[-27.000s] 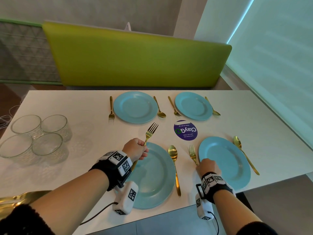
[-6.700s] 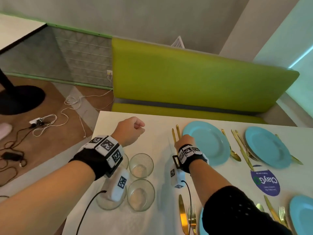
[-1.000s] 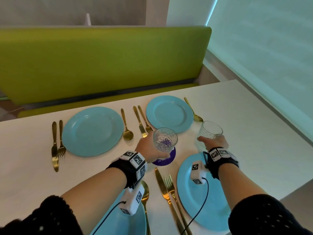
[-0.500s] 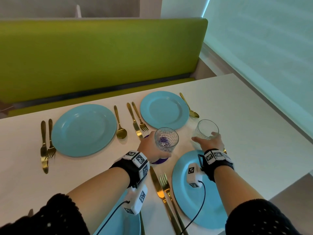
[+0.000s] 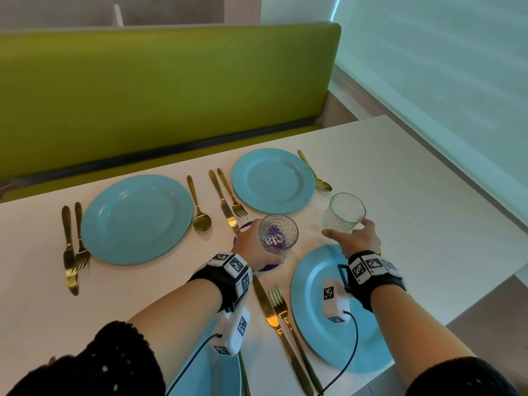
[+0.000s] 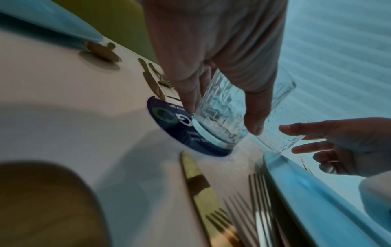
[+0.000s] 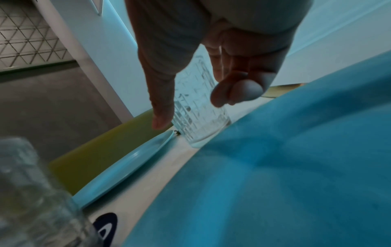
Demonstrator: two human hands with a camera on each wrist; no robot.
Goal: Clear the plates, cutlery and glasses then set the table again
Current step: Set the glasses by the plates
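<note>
Two clear patterned glasses are in play. My left hand grips one glass, thumb and fingers curled round it; in the left wrist view this glass has its base over the edge of the purple coaster. The other glass stands on the white table just beyond the near right blue plate. My right hand sits behind it, thumb and fingers spread loosely at its base. From the right wrist, that glass shows between thumb and fingers.
Blue plates lie at far left, far right and bottom left. Gold cutlery lies beside each: knife and fork, spoons, and a near knife and fork. A green bench backs the table.
My right hand has set its glass down past the near right plate and loosened its fingers. My left hand has kept its grip and stayed over the coaster.
</note>
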